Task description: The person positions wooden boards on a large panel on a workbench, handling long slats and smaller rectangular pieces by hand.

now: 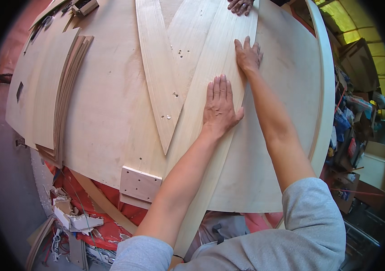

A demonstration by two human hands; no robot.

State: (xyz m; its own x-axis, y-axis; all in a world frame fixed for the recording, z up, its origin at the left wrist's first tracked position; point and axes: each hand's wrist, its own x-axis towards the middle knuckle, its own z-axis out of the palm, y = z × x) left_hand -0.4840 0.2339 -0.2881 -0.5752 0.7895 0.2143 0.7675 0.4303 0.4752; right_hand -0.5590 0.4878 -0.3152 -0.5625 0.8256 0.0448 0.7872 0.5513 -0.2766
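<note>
A long pale wooden plank [226,49] runs from the far edge of the table toward my body. My left hand [220,106] lies flat on it, fingers straight and together, thumb out to the side. Farther up, my right hand [249,55] rests along the plank's right edge with its fingers apart. At the far end a co-worker's hand [241,6] touches the same plank. Left of my left hand is a tapered wooden board [156,67], its point toward me. Beside my left forearm sits a small wooden block [141,183] with several holes.
On the left of the wooden tabletop [106,104] are stacked thin wood sheets [50,86]. A curved wooden strip [325,90] follows the right side. Torn white scraps [77,219] lie on red cloth [104,235] at lower left. Boxes and clutter [359,122] stand at the right.
</note>
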